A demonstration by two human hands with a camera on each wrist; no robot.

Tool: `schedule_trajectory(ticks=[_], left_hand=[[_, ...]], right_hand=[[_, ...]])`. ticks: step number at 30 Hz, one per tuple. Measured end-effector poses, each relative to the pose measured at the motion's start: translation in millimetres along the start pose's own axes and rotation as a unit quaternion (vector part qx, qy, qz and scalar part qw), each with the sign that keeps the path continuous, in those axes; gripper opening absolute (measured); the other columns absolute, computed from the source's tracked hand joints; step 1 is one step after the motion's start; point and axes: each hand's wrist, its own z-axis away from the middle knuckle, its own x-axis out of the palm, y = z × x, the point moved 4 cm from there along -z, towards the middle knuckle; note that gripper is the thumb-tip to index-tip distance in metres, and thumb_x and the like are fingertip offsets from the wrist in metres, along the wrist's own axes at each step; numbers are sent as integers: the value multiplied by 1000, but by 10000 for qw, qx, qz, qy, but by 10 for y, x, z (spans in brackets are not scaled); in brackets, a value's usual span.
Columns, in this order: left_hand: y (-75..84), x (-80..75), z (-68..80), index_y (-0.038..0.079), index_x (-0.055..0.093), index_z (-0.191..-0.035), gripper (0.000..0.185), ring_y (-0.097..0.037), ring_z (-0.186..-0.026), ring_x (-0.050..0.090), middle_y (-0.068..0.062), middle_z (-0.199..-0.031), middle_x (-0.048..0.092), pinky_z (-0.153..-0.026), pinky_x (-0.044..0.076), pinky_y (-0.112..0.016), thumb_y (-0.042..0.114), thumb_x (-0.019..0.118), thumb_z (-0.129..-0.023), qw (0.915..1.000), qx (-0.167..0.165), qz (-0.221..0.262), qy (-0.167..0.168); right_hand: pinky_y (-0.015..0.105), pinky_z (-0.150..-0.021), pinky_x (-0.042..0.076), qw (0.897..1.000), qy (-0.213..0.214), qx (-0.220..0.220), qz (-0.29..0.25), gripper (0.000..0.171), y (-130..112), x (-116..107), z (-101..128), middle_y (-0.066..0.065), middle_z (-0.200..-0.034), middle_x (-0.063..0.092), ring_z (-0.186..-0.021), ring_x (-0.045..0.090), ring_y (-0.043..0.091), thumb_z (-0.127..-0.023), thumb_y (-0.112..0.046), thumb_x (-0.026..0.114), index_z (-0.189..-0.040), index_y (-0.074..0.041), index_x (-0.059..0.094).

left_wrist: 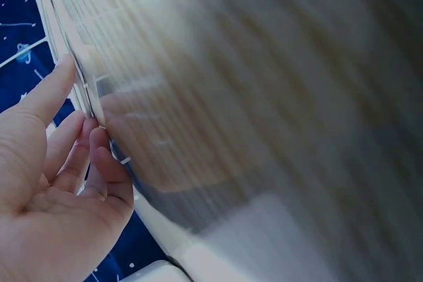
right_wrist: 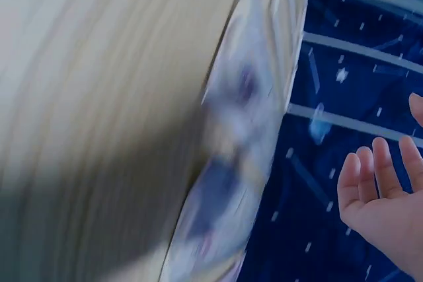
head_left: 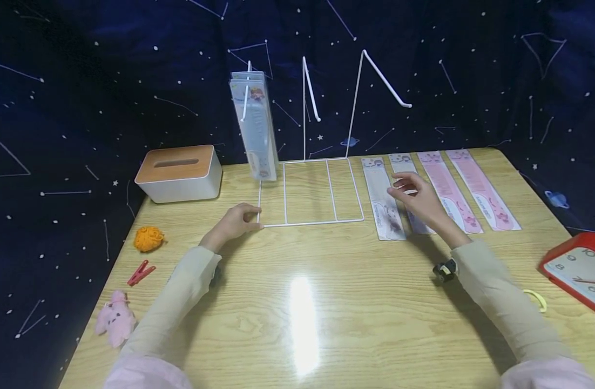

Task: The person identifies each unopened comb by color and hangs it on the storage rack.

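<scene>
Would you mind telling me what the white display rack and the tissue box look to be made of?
The rack looks like thin white-coated metal wire: slim rods, bent hooks. The tissue box seems matte white plastic with a wood-look lid; the grain is visible, though real wood or laminate is unclear.

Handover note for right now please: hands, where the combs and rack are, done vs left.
Left hand: open, fingers resting on the front left corner of the white wire rack.
Right hand: open, holds nothing, hovering over the packaged combs lying flat.
Done: comb packs hang on the rack's left hook.
Left: four packs lie in a row on the table right of the rack: two pale ones, two pink ones. Middle and right hooks are bare.
</scene>
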Motion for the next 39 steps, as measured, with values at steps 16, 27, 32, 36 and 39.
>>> schedule_trajectory(ticks=[16,27,32,36,39], left_hand=[[45,15,-75,-3,53,-131,53,-23,-89,45,-19,-127,53,-78,41,-32,18,71,-86,9999,108,-10,10],[4,3,9,-5,54,-129,52,-29,-96,48,-22,-125,55,-87,42,-42,17,71,-85,9998,88,-65,156],[-9,11,-3,-3,54,-129,53,-26,-91,47,-19,-122,56,-80,41,-36,18,72,-85,9999,25,-65,157],[-11,7,-6,-3,54,-129,53,-25,-89,47,-19,-121,56,-78,41,-35,18,72,-85,9998,67,-62,185],[-14,11,4,-4,53,-130,53,-27,-93,48,-21,-125,54,-83,43,-38,18,71,-85,9999,60,-23,134]], right_hand=[[63,-95,29,9823,54,1149,1479,62,922,-1144,12,38,-135,35,-119,34,53,-95,-38,52,-140,2,38],[73,-95,17,9463,-807,2208,2219,66,1337,-1419,100,43,-141,17,-118,16,67,-97,-40,46,-143,3,28],[73,-93,20,9423,-755,2246,2363,61,1388,-1431,119,43,-138,23,-114,20,67,-91,-25,55,-140,5,31],[70,-92,22,9425,-568,2279,2379,62,1399,-1435,104,43,-134,26,-114,21,65,-87,-21,60,-137,6,34],[68,-92,24,9405,-482,2371,2388,64,1403,-1444,100,44,-131,26,-116,21,62,-85,-21,62,-137,5,34]])
